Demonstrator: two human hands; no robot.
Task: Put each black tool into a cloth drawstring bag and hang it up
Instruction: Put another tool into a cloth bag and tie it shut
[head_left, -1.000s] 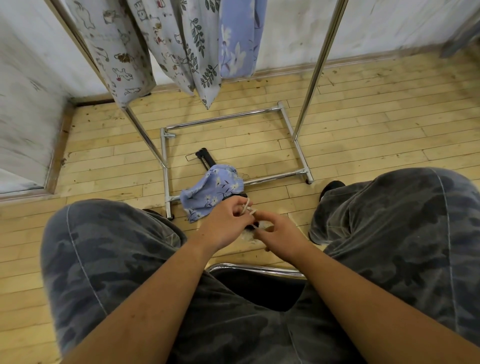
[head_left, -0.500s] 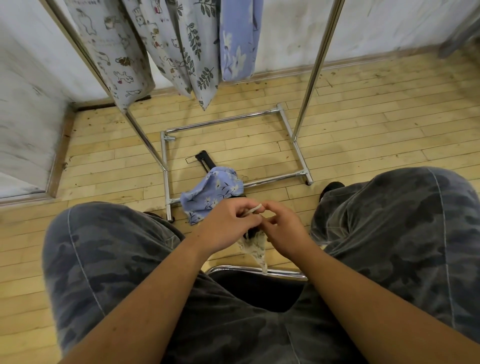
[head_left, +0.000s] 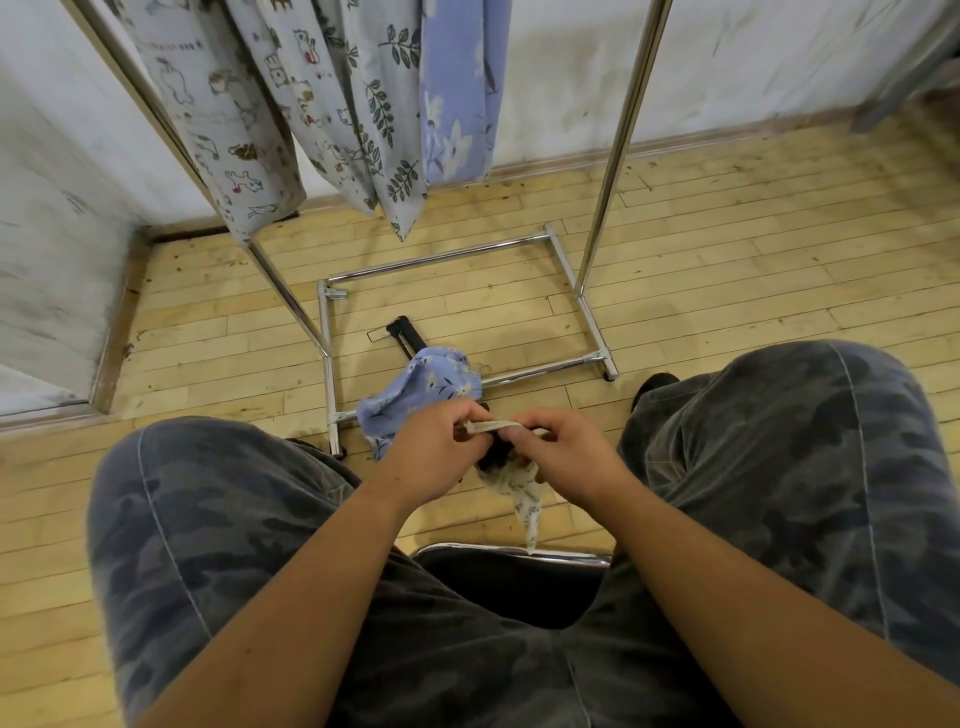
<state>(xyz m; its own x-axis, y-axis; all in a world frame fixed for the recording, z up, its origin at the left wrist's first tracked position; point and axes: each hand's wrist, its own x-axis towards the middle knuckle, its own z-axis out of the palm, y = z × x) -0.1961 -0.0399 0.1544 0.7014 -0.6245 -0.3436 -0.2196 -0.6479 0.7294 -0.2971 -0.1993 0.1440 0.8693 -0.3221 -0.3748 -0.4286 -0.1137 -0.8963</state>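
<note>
Nearest the camera, a seated person's two knees in dark camouflage trousers frame the shot, with the chrome rim of a chair seat (head_left: 519, 551) between them. Just above that rim, both hands meet. The left hand (head_left: 436, 452) and the right hand (head_left: 566, 452) each pinch an end of a pale drawstring (head_left: 491, 426), stretched short and level between them. Below it hangs a small pale printed bag (head_left: 524, 499), its mouth gathered; something black (head_left: 493, 453), probably a tool, shows at the mouth.

This looks like the closing step: cinching the cord on a filled bag. Next, the cord likely needs pulling fully tight, then the bag lifting up and forward to the rail.

Farther off, on the wooden floor, a blue floral bag (head_left: 415, 395) lies crumpled across the base bar of a chrome clothes rack (head_left: 582, 364). A second black tool (head_left: 408, 335) pokes out beyond it; whether its end sits inside that bag cannot be told. Farthest back, several printed cloth bags (head_left: 363, 104) hang from the rack, in front of a white wall.
</note>
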